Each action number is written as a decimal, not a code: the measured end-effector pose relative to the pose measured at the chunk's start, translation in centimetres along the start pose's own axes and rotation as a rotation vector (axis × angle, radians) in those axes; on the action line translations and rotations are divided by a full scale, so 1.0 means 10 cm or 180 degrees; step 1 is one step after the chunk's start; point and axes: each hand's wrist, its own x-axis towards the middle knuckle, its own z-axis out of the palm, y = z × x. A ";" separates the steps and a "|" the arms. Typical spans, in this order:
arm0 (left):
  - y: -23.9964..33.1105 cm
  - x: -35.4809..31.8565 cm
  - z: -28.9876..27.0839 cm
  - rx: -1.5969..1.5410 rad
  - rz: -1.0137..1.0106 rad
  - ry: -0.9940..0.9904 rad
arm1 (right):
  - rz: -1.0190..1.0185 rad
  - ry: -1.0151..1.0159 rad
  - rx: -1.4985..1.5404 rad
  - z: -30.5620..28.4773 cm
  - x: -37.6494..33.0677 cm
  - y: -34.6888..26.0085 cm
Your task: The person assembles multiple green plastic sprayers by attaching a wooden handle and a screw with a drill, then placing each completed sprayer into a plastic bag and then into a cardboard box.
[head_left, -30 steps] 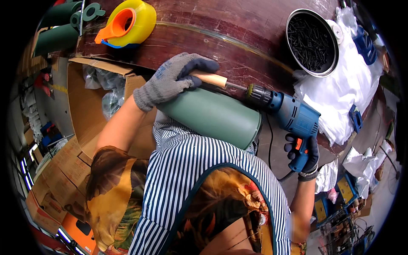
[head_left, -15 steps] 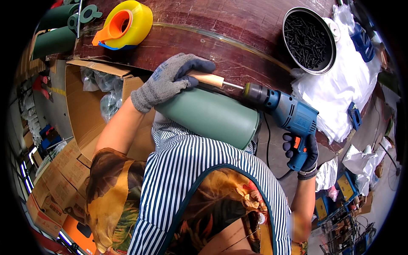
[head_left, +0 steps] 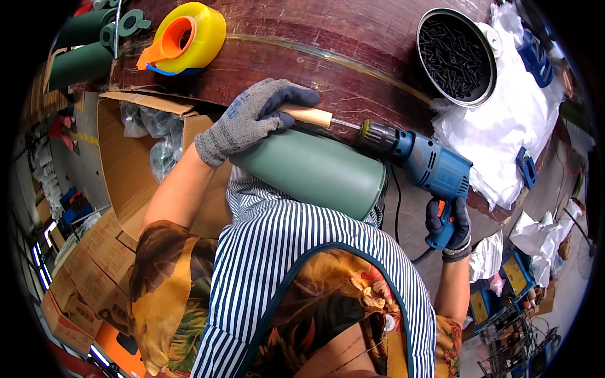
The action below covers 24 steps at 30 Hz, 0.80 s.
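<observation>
Grey left hand [head_left: 251, 120] | curled round wooden handle [head_left: 310, 115] | right hand [head_left: 460, 225] | gripping drill [head_left: 442, 169] (corded)

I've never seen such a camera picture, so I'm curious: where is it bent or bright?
Head view: the pale seam across the table bows, and the corners go black; head view: soft sheen on the green cylinder, white plastic very bright.

The smooth green cylinder [head_left: 312, 171] is laid on its side, slanting down to the right. Along its far edge, a pale wooden handle [head_left: 315, 117] is grasped by the left hand [head_left: 255, 120]. Right of the cylinder, a blue drill [head_left: 438, 165], chuck toward the handle, is held by the right hand [head_left: 450, 220].
</observation>
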 end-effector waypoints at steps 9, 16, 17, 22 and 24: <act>0.02 0.01 -0.01 0.0000 0.0023 -0.0069 | 0.0112 -0.0134 0.0213 -0.02 0.02 0.01; 0.04 0.02 0.03 0.0302 0.0104 0.0109 | 0.0136 -0.0295 0.0412 -0.07 0.02 0.01; 0.09 0.04 0.07 0.0512 0.0156 0.0159 | 0.0116 -0.0291 0.0276 -0.14 -0.03 0.03; 0.07 -0.14 0.01 0.0924 0.0227 0.0399 | -0.0119 -0.0381 0.0898 -0.54 -0.39 0.29; 0.15 -0.32 0.04 0.0733 0.0043 0.0661 | -0.0470 -0.0582 0.1051 -0.52 -0.41 0.46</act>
